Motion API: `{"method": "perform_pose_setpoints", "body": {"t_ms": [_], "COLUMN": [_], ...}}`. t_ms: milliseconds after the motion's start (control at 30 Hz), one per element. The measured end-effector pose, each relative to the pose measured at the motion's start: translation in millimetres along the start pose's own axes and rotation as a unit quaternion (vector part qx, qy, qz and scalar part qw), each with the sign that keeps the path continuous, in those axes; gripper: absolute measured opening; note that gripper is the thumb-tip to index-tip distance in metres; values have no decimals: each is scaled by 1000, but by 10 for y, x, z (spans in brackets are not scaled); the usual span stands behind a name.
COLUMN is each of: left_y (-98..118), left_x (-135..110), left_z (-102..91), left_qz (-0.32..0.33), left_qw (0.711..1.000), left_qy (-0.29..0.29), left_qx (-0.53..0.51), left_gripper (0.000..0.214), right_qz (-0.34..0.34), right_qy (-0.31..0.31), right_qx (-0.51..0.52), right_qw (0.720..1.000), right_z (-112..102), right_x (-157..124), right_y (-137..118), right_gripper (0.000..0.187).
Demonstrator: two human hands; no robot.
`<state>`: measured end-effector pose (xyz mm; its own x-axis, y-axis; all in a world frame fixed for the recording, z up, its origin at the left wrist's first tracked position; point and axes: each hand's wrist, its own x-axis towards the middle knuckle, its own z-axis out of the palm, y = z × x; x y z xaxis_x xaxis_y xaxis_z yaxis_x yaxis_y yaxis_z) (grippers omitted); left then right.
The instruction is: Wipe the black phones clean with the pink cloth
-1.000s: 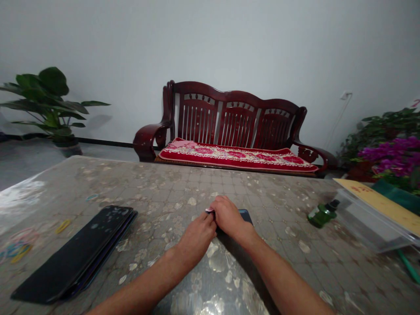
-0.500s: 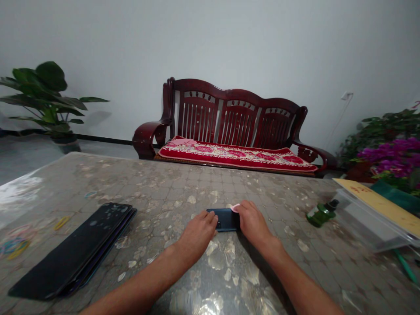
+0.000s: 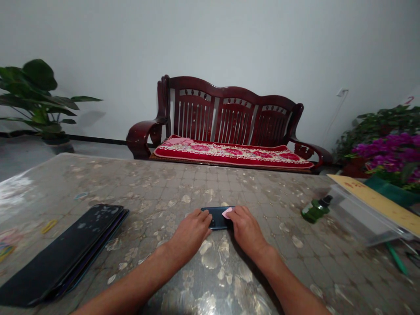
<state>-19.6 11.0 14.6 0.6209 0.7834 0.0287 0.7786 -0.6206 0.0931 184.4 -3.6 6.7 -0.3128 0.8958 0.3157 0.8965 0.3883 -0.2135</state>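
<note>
A dark blue smartphone [image 3: 219, 217] lies back up on the patterned tabletop, its length running left to right. Closed over its left end, near the camera bump, my left hand [image 3: 193, 227] grips it against the table. My right hand [image 3: 245, 225] pinches a small pink cloth [image 3: 227, 213] and presses it on the right part of the phone's back. The hand covers most of the cloth and the phone's right end.
A black folder-like case [image 3: 65, 253] lies left, beyond it a yellow band [image 3: 49, 226]. On the right stand a green spray bottle [image 3: 316, 210] and a clear plastic box [image 3: 356, 218] topped by a yellow board [image 3: 377, 201]. A wooden bench [image 3: 229, 118] stands behind the table.
My right hand has slid the pink cloth leftward along the phone, from its right end toward the middle. My left hand stays on the left end. The view has shifted slightly right.
</note>
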Motion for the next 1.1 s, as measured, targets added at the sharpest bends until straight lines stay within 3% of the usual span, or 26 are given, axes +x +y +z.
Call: {"method": "perform_pose_setpoints", "body": {"t_ms": [100,333,567,767,967,1100], "left_y": [8,7,17,18,22,14], "left_x": [-2,-7,-3,-8,0,-1], "left_z": [-21,-4,-10,-12,-13,5], "left_qz": [-5,-3,-4,-1,-2,3], "left_qw": [1000,1000,1000,1000,1000,1000], "left_qy": [-5,7,10,10,9,18], "left_qx": [-2,-4,-4,9,24,9], "left_gripper": [27,28,30,32,29,28], "right_qz": [-33,39,-38,21,-37,-9], "right_qy": [-12,25,7,54,18,31], "right_qx": [16,-13,-7,-26,-3,1], "right_qw": [999,999,999,998,999,999], "right_z": [10,-16,75,67,31,20], "right_x": [-12,25,-1,7,-21,-1], "right_y": [-46,109,-37,120,-37,24], "right_gripper": [30,29,27,28,26,29]}}
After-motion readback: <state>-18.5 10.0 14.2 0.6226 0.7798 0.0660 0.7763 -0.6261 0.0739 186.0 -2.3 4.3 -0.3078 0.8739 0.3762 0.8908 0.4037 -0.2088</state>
